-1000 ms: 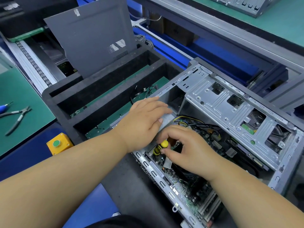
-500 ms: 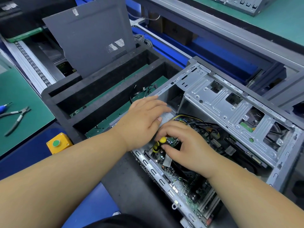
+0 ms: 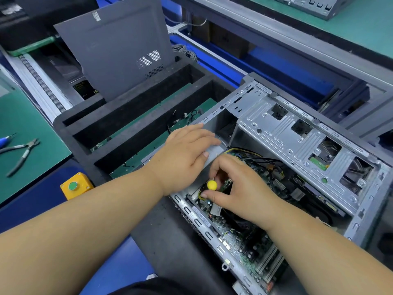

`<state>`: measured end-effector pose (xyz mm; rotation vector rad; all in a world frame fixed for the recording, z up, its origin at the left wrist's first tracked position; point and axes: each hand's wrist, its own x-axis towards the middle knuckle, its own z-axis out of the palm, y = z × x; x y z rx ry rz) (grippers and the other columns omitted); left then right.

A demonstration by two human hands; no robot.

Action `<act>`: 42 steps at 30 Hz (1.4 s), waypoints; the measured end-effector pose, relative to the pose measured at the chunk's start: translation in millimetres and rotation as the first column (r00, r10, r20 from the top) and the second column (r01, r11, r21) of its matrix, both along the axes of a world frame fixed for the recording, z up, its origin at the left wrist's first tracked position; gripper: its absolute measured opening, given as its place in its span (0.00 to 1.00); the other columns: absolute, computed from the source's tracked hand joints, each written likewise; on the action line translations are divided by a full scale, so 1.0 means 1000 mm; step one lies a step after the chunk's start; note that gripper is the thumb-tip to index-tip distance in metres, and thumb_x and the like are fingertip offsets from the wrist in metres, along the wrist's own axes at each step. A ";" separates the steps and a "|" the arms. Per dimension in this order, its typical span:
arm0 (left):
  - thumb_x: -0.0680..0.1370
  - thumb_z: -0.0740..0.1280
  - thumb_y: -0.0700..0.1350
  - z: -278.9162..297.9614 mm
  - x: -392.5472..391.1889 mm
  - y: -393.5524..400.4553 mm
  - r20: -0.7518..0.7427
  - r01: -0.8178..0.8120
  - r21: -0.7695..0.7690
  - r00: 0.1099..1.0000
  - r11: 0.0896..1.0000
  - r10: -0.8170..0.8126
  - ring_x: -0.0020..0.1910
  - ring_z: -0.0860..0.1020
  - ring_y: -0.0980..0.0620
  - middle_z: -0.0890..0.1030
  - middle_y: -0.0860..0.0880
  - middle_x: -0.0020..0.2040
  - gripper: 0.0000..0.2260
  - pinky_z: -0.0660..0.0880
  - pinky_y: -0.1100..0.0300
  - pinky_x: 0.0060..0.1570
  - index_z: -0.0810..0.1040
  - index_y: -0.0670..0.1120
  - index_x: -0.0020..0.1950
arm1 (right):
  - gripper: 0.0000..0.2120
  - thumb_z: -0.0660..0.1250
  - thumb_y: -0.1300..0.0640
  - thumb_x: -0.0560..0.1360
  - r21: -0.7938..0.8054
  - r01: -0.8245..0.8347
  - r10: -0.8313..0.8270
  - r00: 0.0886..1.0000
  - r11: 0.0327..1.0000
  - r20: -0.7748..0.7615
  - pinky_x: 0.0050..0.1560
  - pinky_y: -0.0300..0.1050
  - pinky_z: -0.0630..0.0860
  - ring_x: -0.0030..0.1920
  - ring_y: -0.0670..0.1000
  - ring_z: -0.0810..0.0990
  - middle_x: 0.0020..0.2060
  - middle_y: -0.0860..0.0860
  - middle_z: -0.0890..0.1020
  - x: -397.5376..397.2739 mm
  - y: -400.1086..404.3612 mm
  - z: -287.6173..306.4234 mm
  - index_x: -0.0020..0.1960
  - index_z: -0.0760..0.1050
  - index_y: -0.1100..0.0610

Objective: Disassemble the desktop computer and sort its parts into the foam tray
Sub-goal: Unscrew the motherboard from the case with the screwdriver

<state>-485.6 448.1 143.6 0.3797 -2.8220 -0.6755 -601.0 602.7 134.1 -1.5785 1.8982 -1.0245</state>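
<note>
The open desktop case [image 3: 282, 133] lies on its side at centre right, its green motherboard [image 3: 240, 241] exposed. My right hand [image 3: 238, 188] pinches a small yellow-and-black screwdriver [image 3: 211, 185] that stands nearly upright inside the case's near-left corner. My left hand [image 3: 182, 156] rests with straight fingers on the grey power supply [image 3: 214, 153] beside it. The black foam tray [image 3: 89, 128] sits to the left, with green boards and loose cables in its slots. The grey side panel [image 3: 119, 47] stands in the tray's far slot.
Pliers [image 3: 23, 152] and a blue-handled tool [image 3: 4, 141] lie on the green mat at the left. A yellow box with a green button [image 3: 73, 186] sits near the tray's front corner. Another computer case [image 3: 314, 5] lies on the far bench.
The screwdriver has tipped from leaning to nearly upright, its yellow end now facing me, and my right hand's fingers have shifted around it. My left hand has stayed on the power supply.
</note>
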 end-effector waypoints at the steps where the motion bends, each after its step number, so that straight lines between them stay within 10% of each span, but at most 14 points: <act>1: 0.81 0.59 0.42 0.000 0.000 0.000 -0.001 -0.001 0.000 1.000 1.000 0.001 0.75 0.59 0.52 0.72 0.54 0.69 0.16 0.55 0.49 0.73 0.74 0.50 0.69 | 0.16 0.78 0.53 0.67 0.003 0.001 -0.001 1.000 1.000 0.016 0.43 0.40 0.72 0.40 0.47 0.75 0.36 0.44 0.75 0.000 0.000 0.000 0.43 0.71 0.50; 9: 0.81 0.58 0.42 0.001 0.000 0.000 -0.005 -0.004 0.003 1.000 1.000 0.004 0.75 0.59 0.52 0.72 0.54 0.69 0.16 0.55 0.50 0.73 0.74 0.50 0.69 | 0.11 0.74 0.64 0.69 -0.013 -0.083 0.084 0.982 0.996 0.167 0.46 0.47 0.76 0.38 0.50 0.77 0.46 0.48 0.76 0.000 -0.001 0.003 0.45 0.79 0.51; 18: 0.81 0.57 0.43 -0.001 0.000 -0.001 -0.003 0.001 -0.002 1.000 1.000 -0.001 0.75 0.59 0.52 0.72 0.55 0.69 0.17 0.55 0.49 0.73 0.74 0.51 0.69 | 0.14 0.75 0.60 0.68 0.022 0.010 -0.010 1.000 1.000 0.022 0.43 0.31 0.69 0.41 0.46 0.76 0.40 0.43 0.76 -0.002 -0.001 0.003 0.47 0.76 0.46; 42: 0.82 0.57 0.43 -0.003 0.000 -0.002 -0.004 -0.005 -0.022 1.000 1.000 0.005 0.75 0.59 0.54 0.72 0.56 0.69 0.16 0.52 0.56 0.73 0.74 0.51 0.68 | 0.13 0.68 0.66 0.68 -0.051 -0.044 0.044 0.999 0.998 -0.012 0.47 0.36 0.71 0.41 0.46 0.76 0.43 0.45 0.74 0.001 0.000 0.005 0.48 0.76 0.52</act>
